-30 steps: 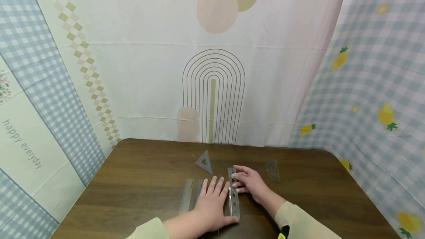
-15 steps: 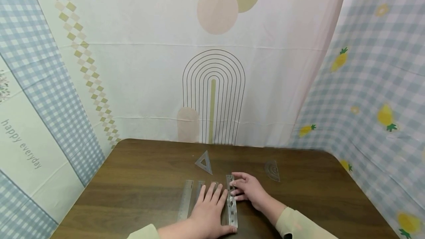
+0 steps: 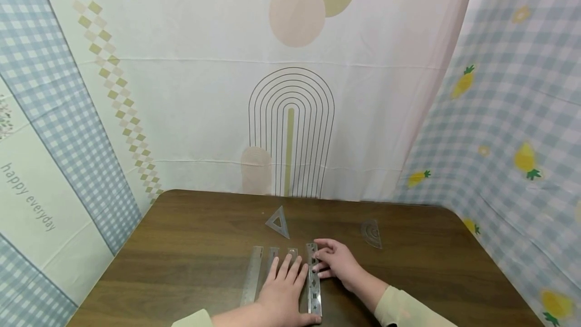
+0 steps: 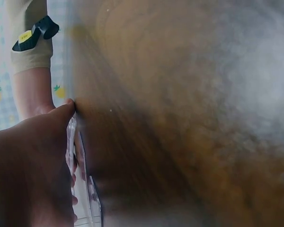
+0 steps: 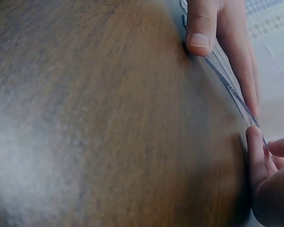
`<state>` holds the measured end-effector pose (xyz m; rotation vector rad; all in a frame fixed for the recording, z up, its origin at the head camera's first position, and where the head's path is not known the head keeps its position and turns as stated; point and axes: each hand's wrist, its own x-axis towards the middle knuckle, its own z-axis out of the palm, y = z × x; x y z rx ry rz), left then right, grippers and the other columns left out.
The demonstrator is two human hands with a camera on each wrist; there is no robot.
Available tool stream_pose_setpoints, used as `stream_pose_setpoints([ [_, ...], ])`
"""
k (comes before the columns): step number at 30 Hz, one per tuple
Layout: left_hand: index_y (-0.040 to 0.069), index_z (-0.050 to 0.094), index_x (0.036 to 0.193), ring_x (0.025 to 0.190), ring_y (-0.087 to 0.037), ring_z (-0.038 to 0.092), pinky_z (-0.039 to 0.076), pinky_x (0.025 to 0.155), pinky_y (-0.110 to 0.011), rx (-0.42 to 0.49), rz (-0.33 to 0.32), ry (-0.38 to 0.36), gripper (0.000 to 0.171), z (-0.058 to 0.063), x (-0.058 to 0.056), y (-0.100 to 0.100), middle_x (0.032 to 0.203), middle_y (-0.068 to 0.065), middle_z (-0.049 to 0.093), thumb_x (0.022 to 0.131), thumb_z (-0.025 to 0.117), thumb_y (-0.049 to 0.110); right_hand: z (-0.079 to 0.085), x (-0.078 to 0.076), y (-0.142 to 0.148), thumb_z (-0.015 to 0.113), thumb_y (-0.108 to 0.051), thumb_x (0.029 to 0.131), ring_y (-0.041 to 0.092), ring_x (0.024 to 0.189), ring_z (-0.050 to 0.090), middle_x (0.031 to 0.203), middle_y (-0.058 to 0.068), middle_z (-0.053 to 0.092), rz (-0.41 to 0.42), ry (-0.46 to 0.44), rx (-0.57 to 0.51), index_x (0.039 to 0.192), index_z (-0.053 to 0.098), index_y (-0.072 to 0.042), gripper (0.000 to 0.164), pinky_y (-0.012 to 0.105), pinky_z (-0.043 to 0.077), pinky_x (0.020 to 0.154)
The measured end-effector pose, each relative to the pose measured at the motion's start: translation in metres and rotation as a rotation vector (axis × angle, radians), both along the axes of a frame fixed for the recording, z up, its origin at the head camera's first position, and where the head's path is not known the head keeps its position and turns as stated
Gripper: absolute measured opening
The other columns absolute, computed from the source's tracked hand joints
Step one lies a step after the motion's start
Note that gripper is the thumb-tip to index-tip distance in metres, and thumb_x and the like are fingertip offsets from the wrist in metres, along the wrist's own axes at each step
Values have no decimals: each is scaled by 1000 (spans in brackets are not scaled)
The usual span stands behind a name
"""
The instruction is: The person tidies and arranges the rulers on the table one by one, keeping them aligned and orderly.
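My left hand [image 3: 282, 291] lies palm down across a row of clear rulers, fingers spread and straight. Its thumb touches the near end of a clear stencil ruler [image 3: 313, 286] with cut-out shapes. The fingers of my right hand [image 3: 339, 264] curl at that ruler's far part and pinch its edge, also seen in the right wrist view. To the left lie a wide clear ruler [image 3: 252, 274] and a narrower ruler [image 3: 274, 253]. Another clear strip [image 3: 292, 252] shows its tip beyond the left fingers; the rest is hidden. In the left wrist view the hand [image 4: 33, 161] covers most of the rulers.
A clear set square [image 3: 283, 227] lies farther back on the brown wooden table [image 3: 190, 246]. Back right is a clear protractor [image 3: 372, 233]. Printed cloths [image 3: 204, 115] hang behind and at both sides.
Both hands have moved toward the near edge, bringing the stencil ruler nearer and slightly left. The far ends of the rulers under the left hand show more. Set square and protractor stay put.
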<state>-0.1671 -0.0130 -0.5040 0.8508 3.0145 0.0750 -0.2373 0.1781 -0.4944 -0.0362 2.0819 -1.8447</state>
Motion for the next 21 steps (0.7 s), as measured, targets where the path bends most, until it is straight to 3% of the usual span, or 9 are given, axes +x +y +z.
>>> stream_pose_setpoints([
  [8,16,34,156,151,-30,16,12,118,-56,15,-4,-43,113,0,-1,-2,162,-8,26,75,30,94,1,0,-4,53,-4,100,20,73,69,106,17,64,-9,13,47,142,45,7,45,35,59,61],
  [15,16,34,156,151,-30,15,12,118,-56,-1,2,-78,110,10,1,-2,162,-6,25,76,35,92,5,0,-4,54,-5,99,22,72,69,101,14,66,23,51,134,143,45,6,46,37,59,60],
  [21,16,36,155,150,-30,17,13,118,-56,-11,5,-58,109,9,1,-2,162,-6,27,77,34,92,10,0,-5,58,-4,95,18,63,66,92,9,65,54,100,247,141,49,3,47,28,51,47],
])
